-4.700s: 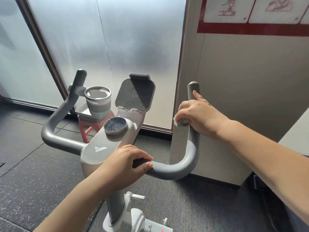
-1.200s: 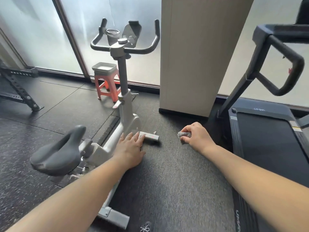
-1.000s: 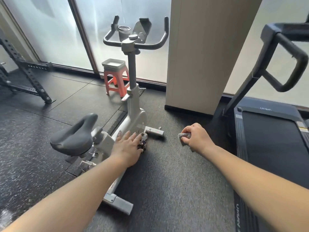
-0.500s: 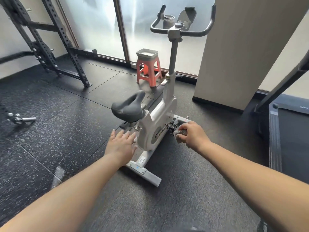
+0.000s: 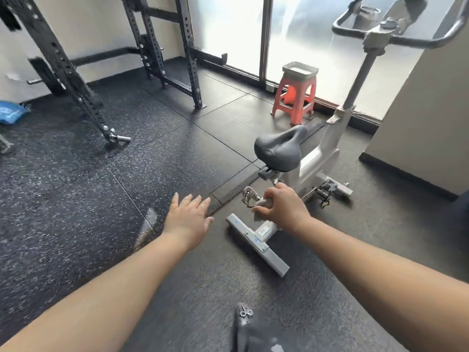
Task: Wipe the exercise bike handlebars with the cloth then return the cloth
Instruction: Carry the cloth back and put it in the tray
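Right hand (image 5: 281, 207) fingers (image 5: 264, 212) curled round the cloth (image 5: 262, 205), a small grey wad pinched against the palm, held in the air in front of the exercise bike (image 5: 314, 161) near its pedal (image 5: 250, 196). Left hand (image 5: 189, 219) fingers (image 5: 193, 200) straight and spread wide, holding nothing, hovering over the floor (image 5: 101, 186) left of the bike's rear foot bar (image 5: 256, 243).

Handlebars (image 5: 396, 39) far off at upper right, well apart from both hands, so wiping judged done and only the return of the cloth left. No clear home for the cloth marked; the grey tray (image 5: 299, 69) on the red stool (image 5: 294, 97) far behind the saddle (image 5: 279, 148) looks the likeliest place, though only a guess.

Risks from here:
1. Loose pinch on so small a wad, letting it slip to the floor.
2. Snagging cloth or knuckles on the pedal cage just beside the right hand.
3. Tripping on the foot bar while heading for the stool.
4. Dropping the cloth short of the tray.
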A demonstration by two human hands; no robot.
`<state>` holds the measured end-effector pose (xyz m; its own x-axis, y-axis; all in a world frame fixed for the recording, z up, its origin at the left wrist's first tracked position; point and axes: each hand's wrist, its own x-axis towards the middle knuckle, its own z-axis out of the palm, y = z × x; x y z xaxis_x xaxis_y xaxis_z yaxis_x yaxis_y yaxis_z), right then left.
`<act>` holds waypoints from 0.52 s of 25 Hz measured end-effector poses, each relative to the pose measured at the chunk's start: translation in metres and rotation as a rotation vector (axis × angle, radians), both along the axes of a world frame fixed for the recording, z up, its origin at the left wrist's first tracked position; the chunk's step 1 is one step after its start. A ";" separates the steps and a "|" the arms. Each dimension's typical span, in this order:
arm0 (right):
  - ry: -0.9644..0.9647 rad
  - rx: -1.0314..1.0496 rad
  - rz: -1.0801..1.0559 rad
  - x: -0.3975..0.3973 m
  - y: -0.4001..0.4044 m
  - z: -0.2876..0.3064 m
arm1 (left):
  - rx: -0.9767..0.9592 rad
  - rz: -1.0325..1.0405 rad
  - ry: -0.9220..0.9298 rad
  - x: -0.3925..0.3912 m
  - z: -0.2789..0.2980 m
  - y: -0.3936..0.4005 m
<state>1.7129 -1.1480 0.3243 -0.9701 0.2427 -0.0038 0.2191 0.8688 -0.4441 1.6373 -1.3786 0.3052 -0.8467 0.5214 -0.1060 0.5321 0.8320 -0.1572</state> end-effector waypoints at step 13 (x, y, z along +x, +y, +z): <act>-0.059 0.041 0.162 -0.234 -0.079 -0.007 | 0.022 0.112 0.017 -0.180 0.010 -0.065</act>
